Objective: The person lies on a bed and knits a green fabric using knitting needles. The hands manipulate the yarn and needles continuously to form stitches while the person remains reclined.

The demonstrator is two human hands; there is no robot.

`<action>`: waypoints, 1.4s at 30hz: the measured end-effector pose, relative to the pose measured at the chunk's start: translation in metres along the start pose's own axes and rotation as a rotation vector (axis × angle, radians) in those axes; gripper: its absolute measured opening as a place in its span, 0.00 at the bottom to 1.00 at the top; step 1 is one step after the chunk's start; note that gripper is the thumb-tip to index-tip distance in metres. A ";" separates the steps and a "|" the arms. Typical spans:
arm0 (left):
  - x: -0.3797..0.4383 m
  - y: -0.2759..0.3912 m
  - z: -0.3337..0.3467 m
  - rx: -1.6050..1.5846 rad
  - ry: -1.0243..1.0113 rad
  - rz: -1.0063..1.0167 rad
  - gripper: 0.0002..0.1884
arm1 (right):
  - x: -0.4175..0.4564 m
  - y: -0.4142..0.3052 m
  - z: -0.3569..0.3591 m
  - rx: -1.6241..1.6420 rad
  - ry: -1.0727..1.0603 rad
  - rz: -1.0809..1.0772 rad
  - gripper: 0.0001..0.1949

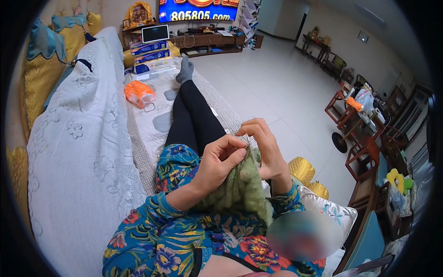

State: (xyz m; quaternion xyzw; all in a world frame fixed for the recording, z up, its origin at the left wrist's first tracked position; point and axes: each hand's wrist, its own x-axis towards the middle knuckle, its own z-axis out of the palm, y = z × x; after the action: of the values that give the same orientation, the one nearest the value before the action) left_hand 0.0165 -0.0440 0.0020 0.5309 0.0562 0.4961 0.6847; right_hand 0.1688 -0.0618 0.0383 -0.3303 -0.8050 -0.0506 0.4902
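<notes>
A piece of green fuzzy knitting (238,188) hangs from both hands over my lap. My left hand (218,161) pinches its upper edge between thumb and fingertips. A thin light knitting needle (248,139) points up between the hands at that edge. My right hand (268,149) curls around the other side of the work, its forefinger bent over near the needle tip. Where the right thumb and lower fingers grip is partly hidden by the knitting. Under the work lies my blue floral garment (176,166).
My legs in black leggings (199,114) stretch along a quilted seat cover (161,121). An orange plastic bag (139,94) and several tissue packs (152,55) lie beyond. A white throw (83,138) covers the left side. Gold cushions (303,171) sit at right.
</notes>
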 end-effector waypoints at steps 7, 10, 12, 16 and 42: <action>0.002 0.004 0.003 0.009 0.071 0.049 0.08 | -0.018 -0.013 -0.012 -0.434 0.286 -0.098 0.16; 0.003 0.005 0.002 -0.047 0.078 0.074 0.10 | -0.019 -0.012 -0.011 -0.405 0.293 -0.106 0.16; 0.003 0.004 -0.003 -0.030 0.059 0.079 0.09 | -0.018 -0.012 -0.011 -0.367 0.263 -0.102 0.15; 0.003 0.003 -0.004 -0.007 -0.037 0.058 0.06 | -0.016 -0.006 0.000 -0.131 0.238 -0.147 0.13; 0.003 0.002 -0.003 -0.085 0.008 -0.039 0.04 | -0.006 -0.013 -0.008 -0.201 0.114 -0.023 0.19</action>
State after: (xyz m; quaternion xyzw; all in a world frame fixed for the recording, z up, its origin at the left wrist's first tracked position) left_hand 0.0149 -0.0399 0.0033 0.4982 0.0485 0.4866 0.7160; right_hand 0.1691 -0.0777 0.0408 -0.3653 -0.7705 -0.1552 0.4989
